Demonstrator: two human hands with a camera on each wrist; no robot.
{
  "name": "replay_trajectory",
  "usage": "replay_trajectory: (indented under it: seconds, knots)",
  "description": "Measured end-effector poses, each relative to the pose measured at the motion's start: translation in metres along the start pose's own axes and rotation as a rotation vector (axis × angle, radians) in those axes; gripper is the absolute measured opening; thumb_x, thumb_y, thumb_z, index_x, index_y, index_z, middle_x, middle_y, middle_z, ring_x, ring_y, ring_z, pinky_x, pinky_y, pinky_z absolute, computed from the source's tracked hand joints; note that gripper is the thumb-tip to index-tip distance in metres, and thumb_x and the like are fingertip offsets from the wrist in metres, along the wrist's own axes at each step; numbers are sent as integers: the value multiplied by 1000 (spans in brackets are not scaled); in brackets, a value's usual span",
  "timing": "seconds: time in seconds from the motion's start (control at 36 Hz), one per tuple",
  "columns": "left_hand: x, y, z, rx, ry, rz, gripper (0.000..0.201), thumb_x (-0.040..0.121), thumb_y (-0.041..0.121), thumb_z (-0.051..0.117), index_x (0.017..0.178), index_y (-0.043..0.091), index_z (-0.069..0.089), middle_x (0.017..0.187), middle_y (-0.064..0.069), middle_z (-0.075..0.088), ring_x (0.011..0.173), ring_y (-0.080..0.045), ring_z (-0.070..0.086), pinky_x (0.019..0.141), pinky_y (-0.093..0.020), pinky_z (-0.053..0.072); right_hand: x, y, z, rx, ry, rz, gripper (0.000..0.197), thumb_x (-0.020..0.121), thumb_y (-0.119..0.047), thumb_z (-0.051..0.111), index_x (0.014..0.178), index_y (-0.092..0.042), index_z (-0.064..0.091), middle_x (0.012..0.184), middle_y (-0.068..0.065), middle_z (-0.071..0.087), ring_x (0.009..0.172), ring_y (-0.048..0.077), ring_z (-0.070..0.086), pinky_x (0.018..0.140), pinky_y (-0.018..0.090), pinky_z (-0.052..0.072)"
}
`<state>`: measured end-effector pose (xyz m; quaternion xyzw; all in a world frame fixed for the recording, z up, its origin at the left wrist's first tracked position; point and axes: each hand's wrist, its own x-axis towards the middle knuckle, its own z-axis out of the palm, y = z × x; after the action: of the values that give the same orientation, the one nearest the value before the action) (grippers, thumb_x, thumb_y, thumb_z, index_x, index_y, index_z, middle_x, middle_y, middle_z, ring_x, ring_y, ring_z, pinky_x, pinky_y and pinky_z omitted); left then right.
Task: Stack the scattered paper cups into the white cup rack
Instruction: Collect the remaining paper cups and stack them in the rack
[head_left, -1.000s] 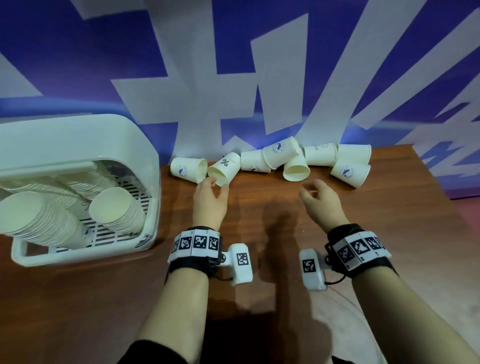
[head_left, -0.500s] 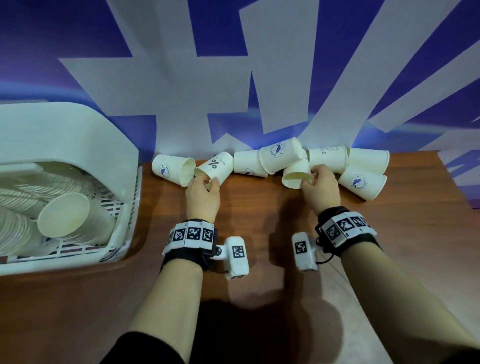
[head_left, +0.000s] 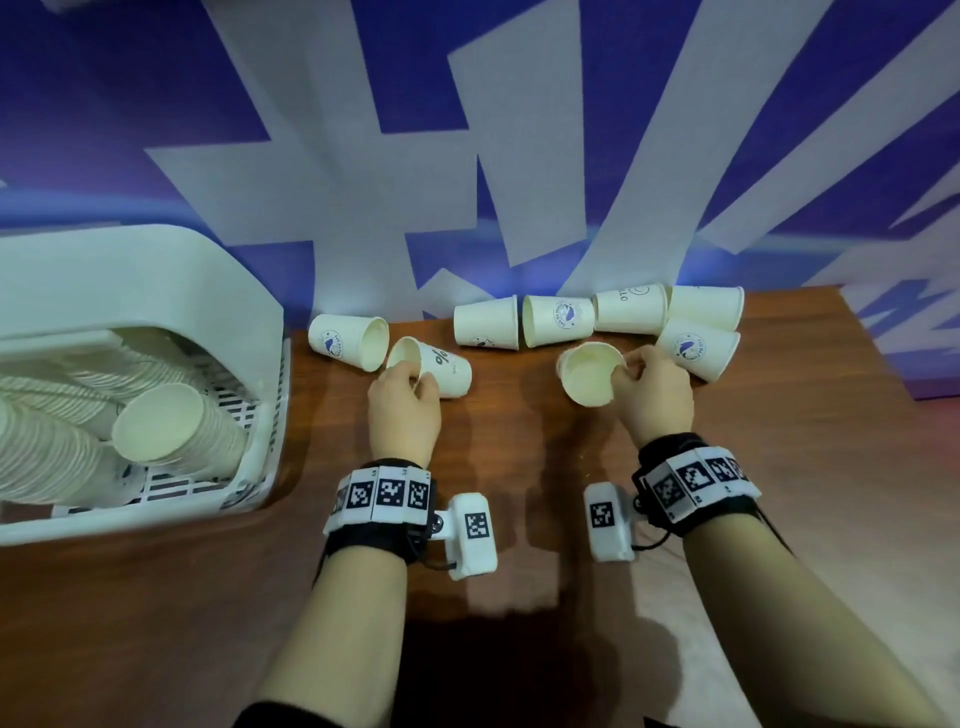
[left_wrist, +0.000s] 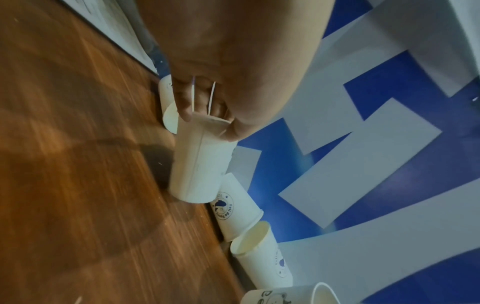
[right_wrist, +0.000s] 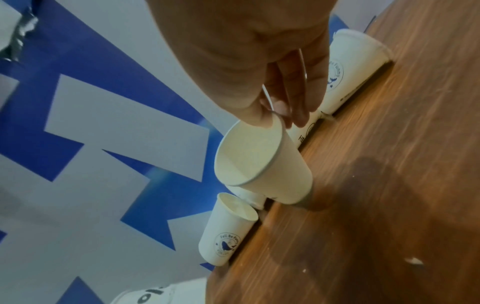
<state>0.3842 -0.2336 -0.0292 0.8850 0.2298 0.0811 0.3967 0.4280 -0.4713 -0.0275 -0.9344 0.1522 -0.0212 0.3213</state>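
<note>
My left hand (head_left: 410, 387) pinches the rim of a paper cup with a percent mark (head_left: 441, 366), tipped with its base on the wooden table (head_left: 519, 597); the left wrist view shows that cup (left_wrist: 201, 164) under my fingers. My right hand (head_left: 641, 376) pinches the rim of a plain paper cup (head_left: 589, 374), mouth facing me, lifted slightly; in the right wrist view the cup (right_wrist: 262, 164) hangs below my thumb. The white cup rack (head_left: 156, 312) at the left holds rows of nested cups (head_left: 161, 431).
Several more cups lie on their sides along the wall: one (head_left: 345, 340) left of my left hand, others (head_left: 558, 319) in a row behind my hands, one (head_left: 696, 348) right of my right hand. The blue and white wall (head_left: 467, 156) stands behind the table.
Both hands reached the cups, took hold of them, then drew back from the wall. The percent cup and the plain cup have moved out of the row toward me.
</note>
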Motion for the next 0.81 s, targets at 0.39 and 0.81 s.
replay_trajectory:
  seconds: [0.39,0.81]
  knots:
    - [-57,-1,-60,67,34,255,21,93,16,58,109,8,68,112,-8,62,108,-22,46,90,-25,32,-76,-26,-20,178,-91,-25,16,88,-13,52,97,-8,63,93,8,64,84,21,53,70,26,37]
    - [-80,-30,-139,52,72,384,17,88,16,65,103,11,72,102,1,57,103,-11,41,85,-14,28,-157,-87,-14,343,-146,-104,18,88,-5,51,97,-14,64,88,-3,59,81,10,53,63,17,38]
